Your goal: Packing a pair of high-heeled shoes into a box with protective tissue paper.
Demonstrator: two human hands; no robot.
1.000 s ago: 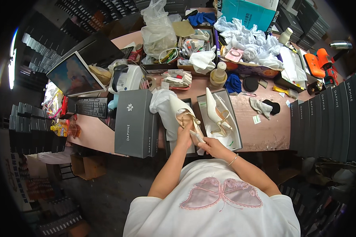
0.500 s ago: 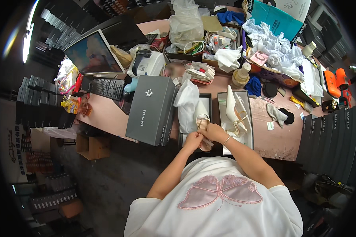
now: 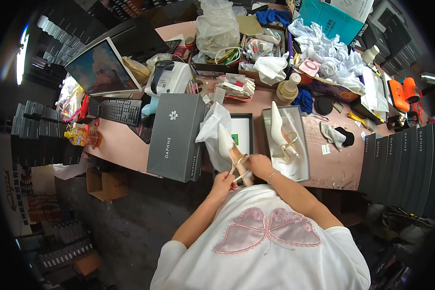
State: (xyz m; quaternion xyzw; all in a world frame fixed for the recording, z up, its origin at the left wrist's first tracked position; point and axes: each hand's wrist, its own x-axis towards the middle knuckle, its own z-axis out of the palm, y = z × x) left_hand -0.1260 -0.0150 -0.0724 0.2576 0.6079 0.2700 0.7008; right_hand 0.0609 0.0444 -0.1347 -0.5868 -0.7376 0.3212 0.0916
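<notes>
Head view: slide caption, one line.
Left hand and right hand handling a white pointed shoe; a matching shoe lies in an open box.

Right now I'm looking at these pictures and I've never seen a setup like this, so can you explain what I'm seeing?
There's no machine: a person works with bare hands, and every picture comes from a camera on their head, looking down. The left hand pinches a strap of a white pointed shoe; the right hand is at that shoe too, its grip partly hidden. On the pinkish table, a matching shoe lies in an open box. To the left are a grey box, a keyboard and a screen.
</notes>
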